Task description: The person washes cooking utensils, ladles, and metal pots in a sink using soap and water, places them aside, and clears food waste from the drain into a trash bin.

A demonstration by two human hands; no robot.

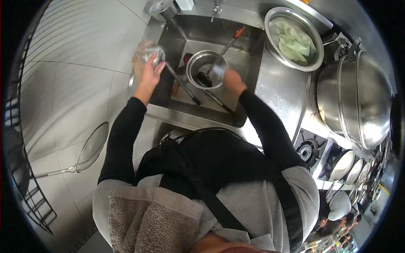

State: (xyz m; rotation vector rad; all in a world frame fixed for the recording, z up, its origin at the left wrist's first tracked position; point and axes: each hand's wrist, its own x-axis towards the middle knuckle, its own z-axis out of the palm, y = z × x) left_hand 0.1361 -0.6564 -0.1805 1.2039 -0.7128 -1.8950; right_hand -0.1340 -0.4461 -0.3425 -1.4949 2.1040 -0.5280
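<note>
- Left hand (149, 79) holds a shiny silver steel ladle (158, 50) by its round bowl
- Right hand (234, 82) blurs; I can't tell its grip
- Ladle: likely stiff, slippery; handle (182, 82) should grip best

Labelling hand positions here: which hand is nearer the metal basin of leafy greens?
Right: the right hand is over the sink, left of the metal basin; the left hand is farther left in view.
</note>
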